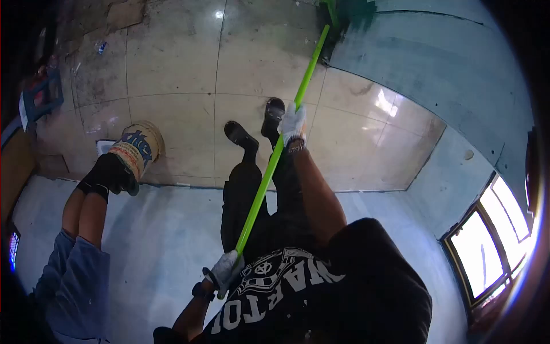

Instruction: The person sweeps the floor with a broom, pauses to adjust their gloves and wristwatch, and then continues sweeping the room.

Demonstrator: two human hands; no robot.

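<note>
A long bright green pole (264, 186) runs slantwise in front of my body, from my waist up toward the pale blue-green wall. My right hand (293, 123), in a light work glove, is wrapped round the pole's upper part. Lower down, near my belly, my left hand (226, 269), also gloved, closes round the pole near its bottom end. A green piece (331, 10) shows by the pole's far end at the top edge. It is partly cut off, and I cannot make out its kind. Dark green colour (361, 20) covers the wall beside it.
My black shoes (240, 136) stand on the stained tile floor (172, 63). At left, another person's legs (91, 212) reach toward a printed bucket (140, 149). Farther left is a blue stool-like object (46, 97). A window (478, 252) is at right, in the blue-green wall (429, 63).
</note>
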